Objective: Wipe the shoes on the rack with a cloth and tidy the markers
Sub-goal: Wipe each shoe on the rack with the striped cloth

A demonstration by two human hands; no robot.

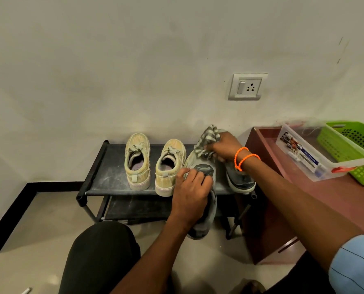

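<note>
Gripping a grey shoe (205,211) at the rack's (113,177) front edge, left hand (190,196); right hand (224,148) clutches striped cloth (207,137); 2 beige shoes (153,164) alongside.

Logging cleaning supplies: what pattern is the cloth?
Grey and white stripes on the cloth, head view.

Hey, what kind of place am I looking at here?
Probably a home entryway or room corner. A low black shoe rack with sneakers stands against a plain wall with a switch-and-socket plate, beside a reddish cabinet holding a green basket.
</note>
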